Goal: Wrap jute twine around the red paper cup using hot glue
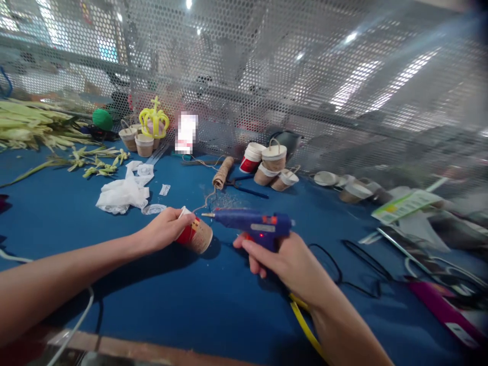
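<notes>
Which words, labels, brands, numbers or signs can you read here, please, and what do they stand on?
No text is legible.
Glue gun: label too small.
Held cup: marks too small.
Green-and-white packet: print blurred.
Magenta object: white label blurred.
Small white packet: marks too small.

The head camera looks forward and down across the table (183, 310).
</notes>
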`<action>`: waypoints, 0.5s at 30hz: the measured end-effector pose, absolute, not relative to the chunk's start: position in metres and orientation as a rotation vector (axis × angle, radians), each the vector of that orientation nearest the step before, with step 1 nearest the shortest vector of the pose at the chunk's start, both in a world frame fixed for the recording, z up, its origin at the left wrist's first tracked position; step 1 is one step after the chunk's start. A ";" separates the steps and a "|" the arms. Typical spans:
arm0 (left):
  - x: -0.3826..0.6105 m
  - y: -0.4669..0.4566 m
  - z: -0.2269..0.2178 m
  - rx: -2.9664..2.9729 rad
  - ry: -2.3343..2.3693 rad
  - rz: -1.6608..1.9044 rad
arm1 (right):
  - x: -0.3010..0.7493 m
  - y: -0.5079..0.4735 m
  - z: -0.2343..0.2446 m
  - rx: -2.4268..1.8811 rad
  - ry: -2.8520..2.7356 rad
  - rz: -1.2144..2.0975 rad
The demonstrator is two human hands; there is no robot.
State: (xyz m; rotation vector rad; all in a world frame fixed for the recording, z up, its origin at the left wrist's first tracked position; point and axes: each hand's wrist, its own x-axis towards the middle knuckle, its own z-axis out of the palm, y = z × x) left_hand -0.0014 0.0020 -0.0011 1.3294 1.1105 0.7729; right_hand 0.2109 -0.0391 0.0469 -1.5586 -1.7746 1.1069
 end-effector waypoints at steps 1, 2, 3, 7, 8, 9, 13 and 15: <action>-0.001 0.002 -0.001 1.325 1.103 0.768 | 0.208 -0.042 0.044 -1.606 -1.798 1.064; -0.001 0.003 -0.001 1.323 1.097 0.763 | 0.206 -0.044 0.041 -1.655 -1.810 1.021; -0.001 0.003 -0.001 1.323 1.092 0.758 | 0.205 -0.045 0.038 -1.694 -1.814 0.979; -0.001 0.005 -0.001 1.320 1.080 0.726 | 0.202 -0.053 0.031 -1.659 -1.877 0.888; -0.001 0.006 -0.001 1.315 1.072 0.722 | 0.202 -0.054 0.030 -1.627 -1.916 0.849; -0.001 0.006 -0.001 1.310 1.065 0.720 | 0.201 -0.055 0.029 -1.602 -1.955 0.800; -0.001 0.007 -0.002 1.286 1.066 0.729 | 0.200 -0.057 0.028 -1.562 -2.040 0.619; -0.001 0.007 -0.003 1.266 1.067 0.744 | 0.201 -0.056 0.027 -1.553 -2.057 0.591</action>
